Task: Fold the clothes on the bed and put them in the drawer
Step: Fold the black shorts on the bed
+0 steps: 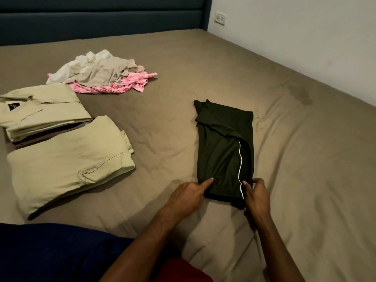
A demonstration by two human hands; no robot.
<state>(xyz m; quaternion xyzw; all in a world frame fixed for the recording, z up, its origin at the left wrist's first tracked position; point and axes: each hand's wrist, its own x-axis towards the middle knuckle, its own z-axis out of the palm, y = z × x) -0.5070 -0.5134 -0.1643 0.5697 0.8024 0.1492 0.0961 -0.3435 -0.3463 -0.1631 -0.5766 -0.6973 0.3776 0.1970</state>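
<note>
A dark green garment with a thin white stripe lies folded into a long narrow strip on the brown bed, right of centre. My left hand grips its near left corner, forefinger lying on top of the cloth. My right hand pinches the near right corner beside the stripe. To the left lie two folded beige garments: a shirt with a collar and a larger folded piece in front of it. Behind them sits a loose heap of white, beige and pink patterned clothes.
A dark blue padded headboard runs along the far end of the bed. A white wall with a socket plate borders the bed's right side. No drawer is in view.
</note>
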